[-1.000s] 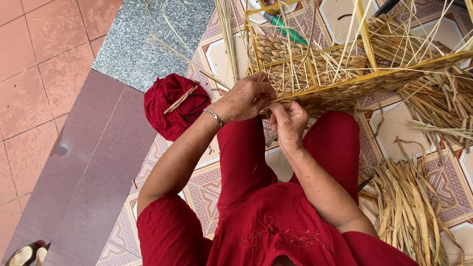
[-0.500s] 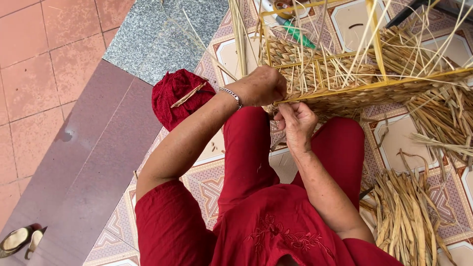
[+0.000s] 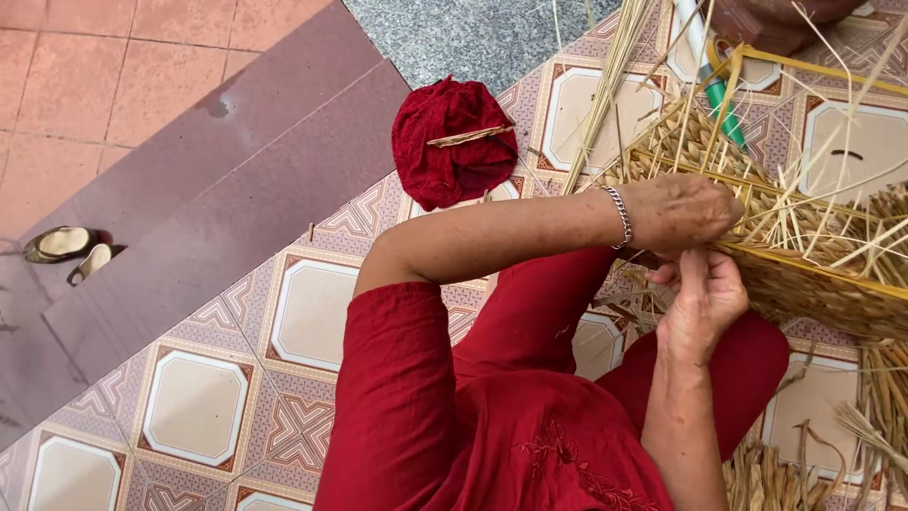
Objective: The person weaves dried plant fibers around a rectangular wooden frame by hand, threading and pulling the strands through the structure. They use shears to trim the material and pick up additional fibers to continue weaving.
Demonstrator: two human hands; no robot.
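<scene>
Both hands [image 3: 695, 255] grip the woven straw basket [image 3: 813, 274] rim

A crumpled red cloth bundle [image 3: 454, 142] lies on the patterned floor tiles [image 3: 312, 312], left of the half-woven straw basket [image 3: 804, 255]. A pair of sandals [image 3: 71, 251] sits far left on the dark stone step [image 3: 218, 208]. Loose dried straw stalks [image 3: 884, 407] lie below the basket.

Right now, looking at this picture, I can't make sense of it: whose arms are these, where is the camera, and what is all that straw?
There is no machine here. A person in red clothes wears a camera on the head, so it looks straight down at their own arms and lap. The left hand, with a silver bracelet at the wrist, and the right hand both grip the rim of a half-woven straw basket, pinching strands there. Loose straw lies around on the patterned tiled floor. A crumpled red cloth lies beside, and a pair of sandals sits on the darker step at the left.
</scene>
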